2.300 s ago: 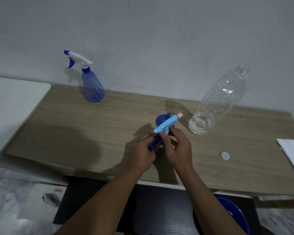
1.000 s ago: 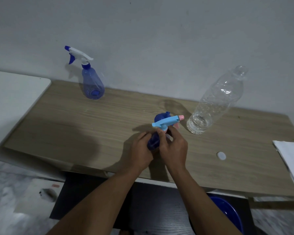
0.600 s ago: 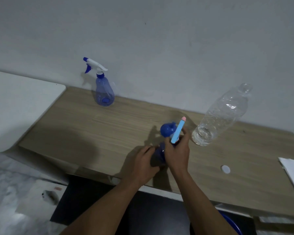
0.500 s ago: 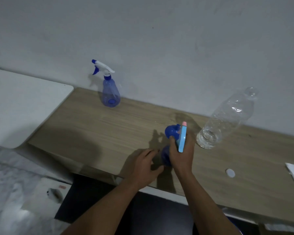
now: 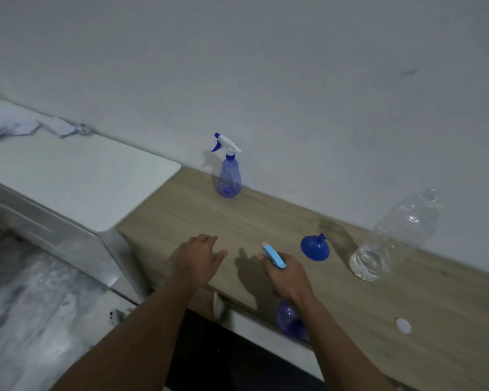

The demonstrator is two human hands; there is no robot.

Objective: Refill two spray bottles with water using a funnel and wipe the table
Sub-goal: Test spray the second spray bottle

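Head view: at the front edge of the wooden desk (image 5: 181, 221) the right hand (image 5: 290, 277) grips a blue spray bottle (image 5: 290, 320), roughly upright, pink nozzle (image 5: 265, 244) pointing away-left. The left hand (image 5: 199, 259), fingers relaxed and empty, is near the front-left corner. Beyond, a funnel (image 5: 314, 247); a second spray bottle (image 5: 228, 179) against the pale wall (image 5: 266, 66).

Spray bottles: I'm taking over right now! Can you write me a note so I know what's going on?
Left hand: open, low over the table, holding nothing.
Right hand: grips the near spray bottle under its sprayer head, at the table's front edge.
Other spray bottle: upright by the wall, head on.
Funnel: lying on the table, in no bottle.
Water bottle: little water in it; a white cap lies apart.
Done: both heads on; fill levels unclear.
To do: check levels, wipe the table.
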